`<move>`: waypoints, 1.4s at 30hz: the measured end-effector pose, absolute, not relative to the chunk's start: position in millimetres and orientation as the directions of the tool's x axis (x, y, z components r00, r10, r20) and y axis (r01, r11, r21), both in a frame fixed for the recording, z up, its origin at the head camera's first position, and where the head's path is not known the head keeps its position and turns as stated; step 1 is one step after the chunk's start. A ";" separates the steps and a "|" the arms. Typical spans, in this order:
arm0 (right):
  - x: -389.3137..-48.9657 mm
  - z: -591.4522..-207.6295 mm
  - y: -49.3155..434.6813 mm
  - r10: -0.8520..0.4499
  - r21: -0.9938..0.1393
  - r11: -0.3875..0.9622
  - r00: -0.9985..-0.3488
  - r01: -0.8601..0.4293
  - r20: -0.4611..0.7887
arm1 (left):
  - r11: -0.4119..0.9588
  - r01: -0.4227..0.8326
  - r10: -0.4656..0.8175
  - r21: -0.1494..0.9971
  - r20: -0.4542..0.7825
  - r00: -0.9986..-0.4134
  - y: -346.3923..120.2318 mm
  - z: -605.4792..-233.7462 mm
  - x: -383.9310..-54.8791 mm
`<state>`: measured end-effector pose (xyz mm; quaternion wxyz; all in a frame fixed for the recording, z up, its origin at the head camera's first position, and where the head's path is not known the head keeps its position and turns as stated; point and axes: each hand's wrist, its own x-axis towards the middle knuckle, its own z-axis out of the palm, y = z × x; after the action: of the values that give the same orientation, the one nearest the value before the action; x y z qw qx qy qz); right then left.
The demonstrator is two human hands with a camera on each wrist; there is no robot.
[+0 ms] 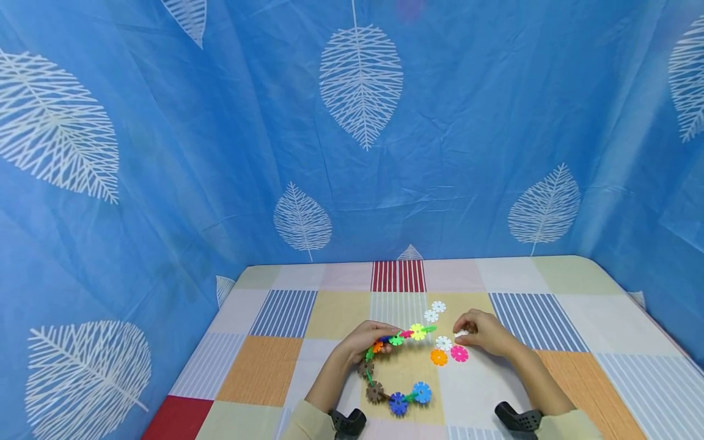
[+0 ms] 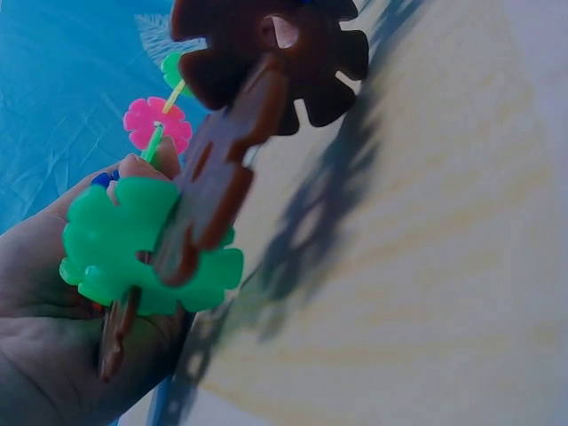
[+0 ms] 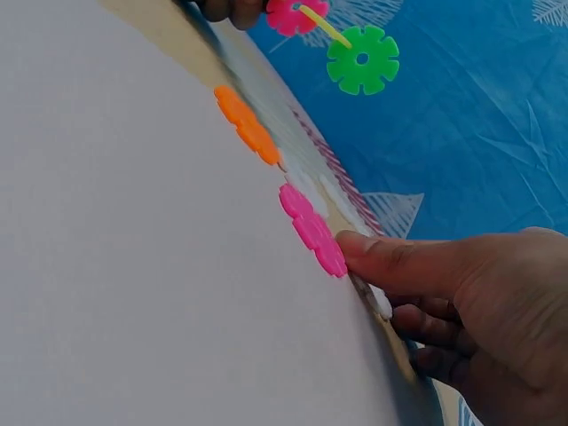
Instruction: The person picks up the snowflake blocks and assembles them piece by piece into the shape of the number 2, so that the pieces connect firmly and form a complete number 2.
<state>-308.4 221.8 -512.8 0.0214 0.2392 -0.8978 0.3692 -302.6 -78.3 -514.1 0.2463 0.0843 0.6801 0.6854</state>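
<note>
My left hand (image 1: 367, 340) grips a curved chain of interlocked notched plastic discs near its far end. Brown discs (image 1: 376, 392) and a blue disc (image 1: 398, 404) curve toward me, while a yellow disc (image 1: 418, 332) sticks out to the right of the fingers. Close to the left palm, a green disc (image 2: 133, 244) is slotted crosswise with brown ones. My right hand (image 1: 486, 331) pinches a white disc (image 3: 382, 303) low over the table, thumb on the near side. Just left of that thumb lies a loose pink disc (image 3: 312, 231).
An orange disc (image 1: 439, 357) and another white disc (image 1: 443, 343) lie beside the pink one. Two more white discs (image 1: 431, 316) are farther back. A patchwork cloth covers the table (image 1: 275, 351); a blue leaf-print curtain (image 1: 440, 183) hangs behind and at both sides.
</note>
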 end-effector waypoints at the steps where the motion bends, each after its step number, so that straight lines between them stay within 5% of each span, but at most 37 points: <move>1: -308.4 -512.6 221.3 -0.404 -0.656 0.617 -0.890 -0.436 0.211 | 0.047 -0.224 0.453 0.973 -0.221 -0.864 -78.4 -513.7 -302.5; 9: -309.1 -510.2 218.6 -0.306 -0.734 0.587 -0.933 -0.340 0.188 | 0.074 -0.201 0.455 0.977 -0.212 -0.865 -79.2 -515.6 -302.8; 18: -304.5 -497.7 205.2 -0.375 -0.975 0.140 -0.921 -0.173 0.109 | 0.068 -0.205 0.452 0.976 -0.213 -0.866 -78.7 -516.5 -303.7; 24: -299.8 -493.2 194.8 -0.413 -0.997 0.037 -0.909 -0.069 0.048 | 0.061 -0.208 0.450 0.976 -0.213 -0.867 -78.5 -516.8 -304.1; 42: -294.7 -511.3 177.9 -0.360 -0.997 -0.073 -0.932 -0.015 0.041 | 0.062 -0.181 0.379 0.982 -0.191 -0.906 -76.3 -516.4 -303.2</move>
<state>-294.7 177.9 -511.3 -0.1197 0.1399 -0.6701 0.7191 -303.2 -76.3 -516.4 0.2053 0.0708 0.6992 0.6812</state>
